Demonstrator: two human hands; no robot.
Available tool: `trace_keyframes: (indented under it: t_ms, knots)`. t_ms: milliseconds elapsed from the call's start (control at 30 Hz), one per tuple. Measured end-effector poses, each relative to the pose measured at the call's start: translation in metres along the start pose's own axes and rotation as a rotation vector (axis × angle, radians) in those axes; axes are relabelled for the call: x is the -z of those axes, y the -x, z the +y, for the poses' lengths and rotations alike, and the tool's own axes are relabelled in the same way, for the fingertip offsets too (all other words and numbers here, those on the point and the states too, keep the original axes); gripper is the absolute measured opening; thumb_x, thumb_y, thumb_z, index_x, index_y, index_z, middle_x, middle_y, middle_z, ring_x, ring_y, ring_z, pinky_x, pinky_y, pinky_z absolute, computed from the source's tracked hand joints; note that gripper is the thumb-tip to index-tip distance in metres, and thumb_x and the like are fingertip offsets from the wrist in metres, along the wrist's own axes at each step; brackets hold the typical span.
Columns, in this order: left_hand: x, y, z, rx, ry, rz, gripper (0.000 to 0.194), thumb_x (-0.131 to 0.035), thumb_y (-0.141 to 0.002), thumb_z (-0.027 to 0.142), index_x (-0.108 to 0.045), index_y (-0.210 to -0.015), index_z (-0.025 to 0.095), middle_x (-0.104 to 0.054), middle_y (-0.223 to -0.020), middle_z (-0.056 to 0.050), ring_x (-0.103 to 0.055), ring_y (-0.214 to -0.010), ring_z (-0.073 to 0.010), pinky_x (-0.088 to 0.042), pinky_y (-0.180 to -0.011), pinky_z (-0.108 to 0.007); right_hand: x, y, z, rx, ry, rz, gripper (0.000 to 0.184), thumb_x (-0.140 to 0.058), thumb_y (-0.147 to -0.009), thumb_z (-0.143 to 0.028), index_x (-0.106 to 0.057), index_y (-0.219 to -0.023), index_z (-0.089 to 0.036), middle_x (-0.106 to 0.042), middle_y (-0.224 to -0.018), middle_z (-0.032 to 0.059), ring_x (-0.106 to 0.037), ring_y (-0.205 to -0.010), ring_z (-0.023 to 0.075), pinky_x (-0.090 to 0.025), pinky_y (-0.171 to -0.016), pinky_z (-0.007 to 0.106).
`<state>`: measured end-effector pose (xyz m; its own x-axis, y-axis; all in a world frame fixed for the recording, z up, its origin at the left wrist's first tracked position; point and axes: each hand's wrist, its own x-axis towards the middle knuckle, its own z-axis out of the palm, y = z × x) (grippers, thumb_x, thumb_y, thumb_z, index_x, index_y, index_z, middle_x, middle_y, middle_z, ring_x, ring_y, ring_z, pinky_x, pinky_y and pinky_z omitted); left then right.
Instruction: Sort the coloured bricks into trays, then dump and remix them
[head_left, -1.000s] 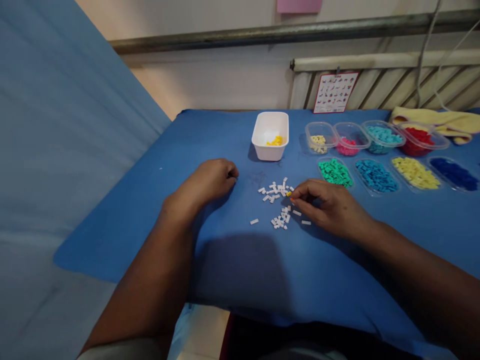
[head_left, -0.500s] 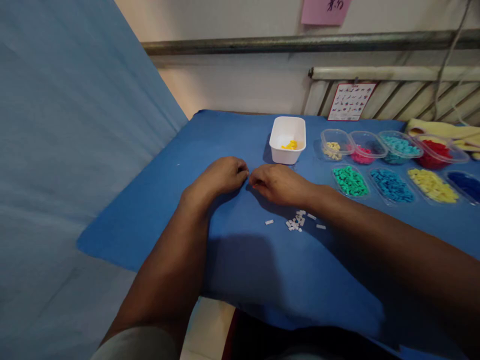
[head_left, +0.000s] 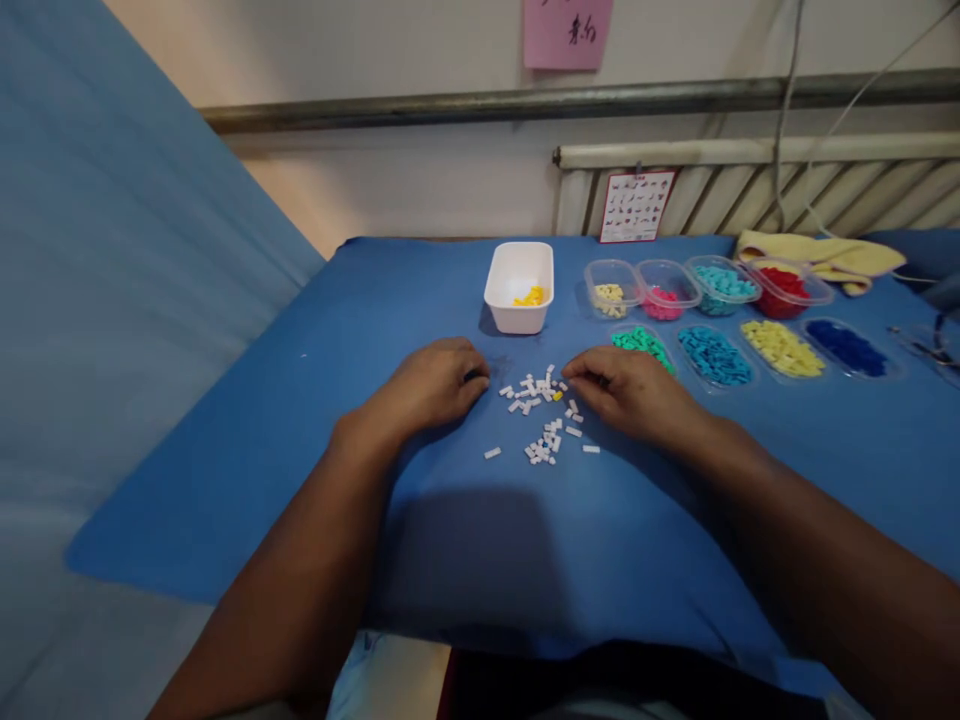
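Note:
Small white toy bricks point(head_left: 529, 391) lie scattered on the blue-covered table between my hands, with a denser heap of white bricks point(head_left: 543, 446) nearer to me. One small yellow brick point(head_left: 557, 396) is among them. My left hand point(head_left: 441, 385) rests left of the bricks, its fingers curled in toward the thumb; whether anything is in them is hidden. On the right, my right hand point(head_left: 626, 392) has its fingertips pinched at the edge of the scattered bricks; what they hold, if anything, is too small to make out.
Behind the bricks stands a white tub point(head_left: 519, 320) with yellow pieces inside. Clear containers of coloured bricks, such as green point(head_left: 642, 343), blue point(head_left: 714, 356) and pale yellow point(head_left: 782, 349), line the right side. A yellow cloth point(head_left: 817, 255) lies behind them, near a radiator point(head_left: 705, 200).
My hands have moved apart, the right one to the right, uncovering the spread of white bricks and the yellow one. The camera view has turned to the right.

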<state>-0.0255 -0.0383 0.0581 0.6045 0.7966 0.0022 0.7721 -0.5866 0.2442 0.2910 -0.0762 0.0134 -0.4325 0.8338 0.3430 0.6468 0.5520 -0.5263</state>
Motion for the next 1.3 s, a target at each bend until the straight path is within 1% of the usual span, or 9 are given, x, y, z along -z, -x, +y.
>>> trace_keyframes:
  t_ms: [167, 300, 467, 633, 767, 833, 933, 1133, 1300]
  knots:
    - [0.015, 0.004, -0.013, 0.162, 0.076, -0.015, 0.032, -0.06, -0.099, 0.04, -0.082, -0.107, 0.019, -0.078, -0.112, -0.009, -0.072, -0.099, -0.0256, -0.054, -0.09, -0.038, -0.012, 0.002, -0.007, 0.015, 0.056, -0.078, 0.017, -0.065, -0.107, -0.025, -0.081, -0.111, -0.022, -0.083, -0.105, 0.0071, -0.076, -0.094, 0.0237, -0.053, -0.082, 0.034]
    - [0.017, 0.005, -0.012, 0.151, 0.064, -0.154, 0.022, -0.067, -0.093, 0.035, -0.082, -0.099, 0.021, -0.078, -0.108, -0.008, -0.071, -0.095, -0.0229, -0.053, -0.084, -0.034, -0.012, -0.005, -0.017, -0.078, 0.186, -0.178, 0.017, -0.066, -0.107, -0.029, -0.082, -0.108, -0.023, -0.083, -0.109, 0.0077, -0.076, -0.098, 0.0249, -0.05, -0.079, 0.033]
    - [0.015, 0.004, -0.013, 0.179, -0.121, -0.147, 0.025, -0.06, -0.091, 0.022, -0.083, -0.099, 0.02, -0.079, -0.107, -0.01, -0.072, -0.096, -0.0261, -0.051, -0.082, -0.036, -0.009, -0.012, -0.019, -0.196, 0.28, -0.25, 0.02, -0.065, -0.108, -0.032, -0.083, -0.11, -0.024, -0.082, -0.106, 0.0084, -0.075, -0.097, 0.026, -0.046, -0.075, 0.034]
    - [0.018, 0.006, 0.004, 0.098, 0.038, -0.016, 0.026, -0.063, -0.098, 0.033, -0.082, -0.109, 0.019, -0.079, -0.111, -0.009, -0.072, -0.099, -0.0256, -0.053, -0.089, -0.037, -0.006, -0.012, -0.017, -0.208, 0.249, -0.276, 0.016, -0.068, -0.104, -0.031, -0.081, -0.108, -0.024, -0.083, -0.103, 0.0068, -0.075, -0.093, 0.0244, -0.044, -0.073, 0.033]
    - [0.013, 0.011, 0.035, -0.072, 0.356, -0.178, 0.017, -0.068, -0.098, 0.03, -0.082, -0.102, 0.021, -0.081, -0.097, -0.002, -0.072, -0.084, -0.0187, -0.052, -0.078, -0.03, -0.003, -0.011, -0.021, -0.214, 0.209, -0.216, 0.016, -0.066, -0.104, -0.031, -0.079, -0.106, -0.022, -0.083, -0.1, 0.0064, -0.074, -0.087, 0.0224, -0.043, -0.071, 0.032]
    - [0.008, 0.013, 0.049, -0.216, 0.414, -0.245, 0.016, -0.069, -0.099, 0.023, -0.083, -0.104, 0.022, -0.083, -0.103, -0.002, -0.075, -0.091, -0.0182, -0.054, -0.085, -0.029, -0.002, -0.015, -0.026, -0.187, 0.198, -0.205, 0.017, -0.065, -0.104, -0.031, -0.079, -0.107, -0.021, -0.084, -0.101, 0.0065, -0.074, -0.087, 0.0221, -0.043, -0.071, 0.032]
    - [-0.002, 0.015, 0.064, -0.345, 0.347, -0.241, 0.025, -0.065, -0.103, 0.017, -0.084, -0.116, 0.024, -0.084, -0.119, -0.004, -0.077, -0.11, -0.0209, -0.054, -0.098, -0.03, -0.006, -0.034, -0.037, -0.111, 0.201, -0.219, 0.02, -0.065, -0.106, -0.033, -0.081, -0.111, -0.022, -0.085, -0.104, 0.0068, -0.075, -0.089, 0.023, -0.043, -0.072, 0.033]
    - [-0.005, 0.015, 0.072, -0.294, 0.211, -0.224, 0.028, -0.062, -0.104, 0.02, -0.085, -0.121, 0.027, -0.086, -0.118, -0.005, -0.079, -0.105, -0.0259, -0.056, -0.091, -0.036, -0.026, -0.075, -0.052, 0.085, 0.021, -0.248, 0.024, -0.065, -0.107, -0.022, -0.083, -0.123, -0.022, -0.086, -0.121, 0.0064, -0.078, -0.11, 0.0235, -0.054, -0.094, 0.033]
    - [-0.004, 0.014, 0.074, -0.274, 0.18, -0.238, 0.022, -0.059, -0.103, 0.022, -0.081, -0.106, 0.025, -0.084, -0.109, -0.006, -0.077, -0.093, -0.0259, -0.053, -0.081, -0.037, -0.018, -0.045, -0.039, 0.118, 0.027, -0.193, 0.025, -0.063, -0.109, -0.023, -0.082, -0.125, -0.023, -0.086, -0.122, 0.0078, -0.079, -0.112, 0.0251, -0.057, -0.096, 0.036]
